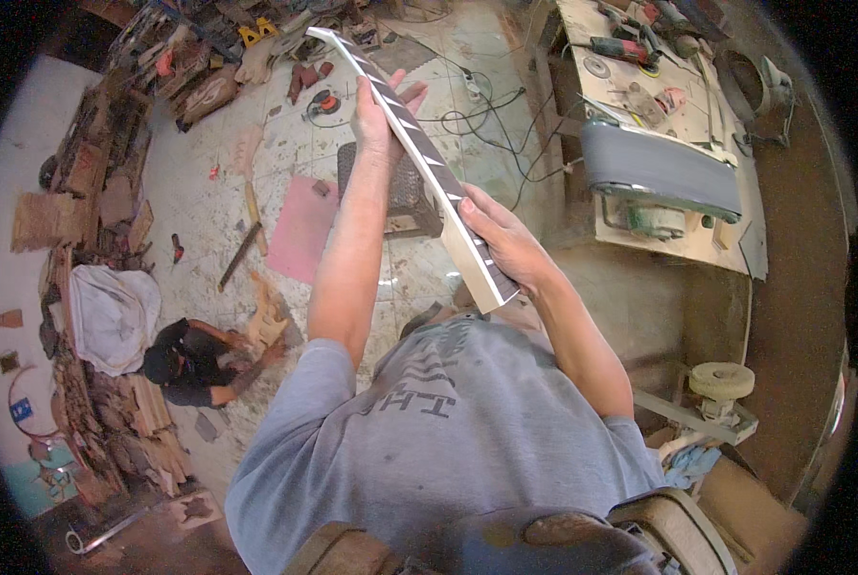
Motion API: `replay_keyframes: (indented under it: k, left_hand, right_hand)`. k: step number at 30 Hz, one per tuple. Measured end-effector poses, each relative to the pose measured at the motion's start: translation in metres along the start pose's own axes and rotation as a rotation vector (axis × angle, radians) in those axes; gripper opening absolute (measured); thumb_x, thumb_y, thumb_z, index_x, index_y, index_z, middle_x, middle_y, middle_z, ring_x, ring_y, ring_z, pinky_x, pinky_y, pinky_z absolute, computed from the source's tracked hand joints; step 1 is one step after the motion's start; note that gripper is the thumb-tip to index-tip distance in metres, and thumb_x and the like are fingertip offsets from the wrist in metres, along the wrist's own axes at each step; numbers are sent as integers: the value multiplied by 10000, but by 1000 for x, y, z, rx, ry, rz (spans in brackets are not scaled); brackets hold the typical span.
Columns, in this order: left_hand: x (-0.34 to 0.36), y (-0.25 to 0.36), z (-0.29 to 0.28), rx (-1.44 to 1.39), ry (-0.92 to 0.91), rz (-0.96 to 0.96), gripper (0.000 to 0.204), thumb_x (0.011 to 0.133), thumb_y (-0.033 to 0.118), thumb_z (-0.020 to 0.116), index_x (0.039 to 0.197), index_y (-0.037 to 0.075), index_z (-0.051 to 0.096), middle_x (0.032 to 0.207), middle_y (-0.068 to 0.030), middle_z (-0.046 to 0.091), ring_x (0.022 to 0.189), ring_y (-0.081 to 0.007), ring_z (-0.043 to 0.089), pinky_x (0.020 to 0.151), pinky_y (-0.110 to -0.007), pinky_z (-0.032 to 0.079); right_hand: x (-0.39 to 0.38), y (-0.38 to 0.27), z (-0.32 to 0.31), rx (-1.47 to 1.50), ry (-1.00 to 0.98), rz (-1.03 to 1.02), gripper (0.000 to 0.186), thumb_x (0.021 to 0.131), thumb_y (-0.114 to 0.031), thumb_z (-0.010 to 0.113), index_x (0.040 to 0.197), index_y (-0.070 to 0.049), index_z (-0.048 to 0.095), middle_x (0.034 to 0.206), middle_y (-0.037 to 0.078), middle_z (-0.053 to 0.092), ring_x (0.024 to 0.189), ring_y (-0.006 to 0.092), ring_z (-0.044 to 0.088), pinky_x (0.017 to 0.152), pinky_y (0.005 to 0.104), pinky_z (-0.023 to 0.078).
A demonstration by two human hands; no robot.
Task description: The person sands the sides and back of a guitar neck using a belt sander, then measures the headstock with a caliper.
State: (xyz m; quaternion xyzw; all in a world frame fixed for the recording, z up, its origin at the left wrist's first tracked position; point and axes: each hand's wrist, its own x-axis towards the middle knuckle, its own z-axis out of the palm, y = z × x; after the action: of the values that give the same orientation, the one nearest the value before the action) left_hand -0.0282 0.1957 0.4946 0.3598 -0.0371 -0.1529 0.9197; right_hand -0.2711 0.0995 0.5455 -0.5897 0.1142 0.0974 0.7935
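Held slantwise in front of me is a guitar neck [419,144], its dark fretboard set with white pointed inlays and edged in white. Its narrow end points to the far left, and the wider end comes near my shirt. My left hand [379,120] supports the neck toward the narrow end, thumb on the near side and fingertips showing past the far edge. Closer to the wide end, my right hand [503,235] grips it with the thumb lying over the fretboard. The neck's underside is mostly hidden.
At right, a workbench [596,225] carries a belt sander [659,171] and a red angle grinder [616,48]. Cables [491,120] trail over the floor near a pink sheet [299,225]. A co-worker [189,359] crouches at lower left with a carved wooden piece [268,316]. Wood scraps line the left wall.
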Motion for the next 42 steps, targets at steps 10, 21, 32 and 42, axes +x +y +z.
replay_keyframes:
  k: [10, 21, 32, 42]
  left_hand:
    - [-3, 18, 131, 181, -671, -29, 786, 1007, 352, 576, 1590, 79, 125, 1399, -204, 471, 1299, -447, 524, 1031, -490, 508]
    - [42, -76, 302, -36, -1258, -387, 1121, 821, 387, 798, 1603, 65, 63, 1432, -251, 470, 1277, -422, 552, 1039, -489, 512]
    - [74, -202, 384, -88, -1855, -948, 1067, 880, 244, 794, 1606, 27, 44, 1572, -287, 311, 1341, -297, 496, 1093, -403, 425]
    - [38, -253, 352, -283, -2165, -1106, 962, 895, 199, 766, 1586, -28, 136, 1575, -245, 339, 1400, -306, 439, 1140, -391, 372]
  right_hand:
    - [45, -103, -45, 47, 128, -411, 606, 983, -328, 645, 1436, 32, 465, 1240, 89, 606, 1102, 129, 558, 970, 289, 448]
    - [-5, -182, -111, -44, 777, -816, 669, 944, -225, 659, 1496, 34, 382, 1342, 116, 617, 1275, 161, 522, 1103, 312, 366]
    - [17, -182, -170, 286, 1582, -967, 565, 966, -170, 610, 1453, 47, 423, 1259, 101, 623, 1086, 118, 620, 937, 262, 489]
    - [19, -122, -147, 125, 1900, -930, 486, 995, -184, 573, 1409, 43, 459, 1180, 78, 654, 981, 91, 655, 864, 239, 516]
